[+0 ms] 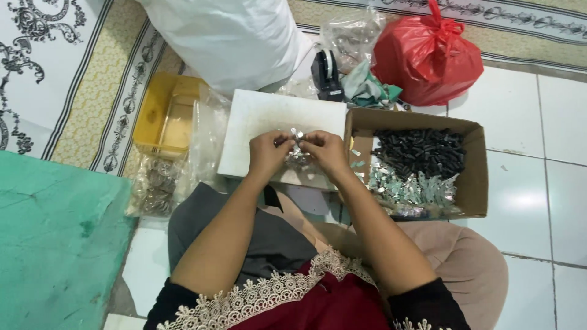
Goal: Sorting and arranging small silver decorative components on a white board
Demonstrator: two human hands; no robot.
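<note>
Both hands meet over a white board (269, 122): the left hand (266, 153) and right hand (325, 150) pinch a small silvery piece (297, 137) between their fingertips, closed on it from either side. Just right lies a cardboard box (477, 177) holding dark pieces (422, 151) and silvery strips (409, 186).

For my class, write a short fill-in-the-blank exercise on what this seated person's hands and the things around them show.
1. The left hand and right hand pinch a small ____ piece between them.
2. The cardboard box lies to the person's ____.
3. The knotted plastic bag is ____.
4. The tub is ____.

Missing words: shiny silver; right; red; yellow
</note>
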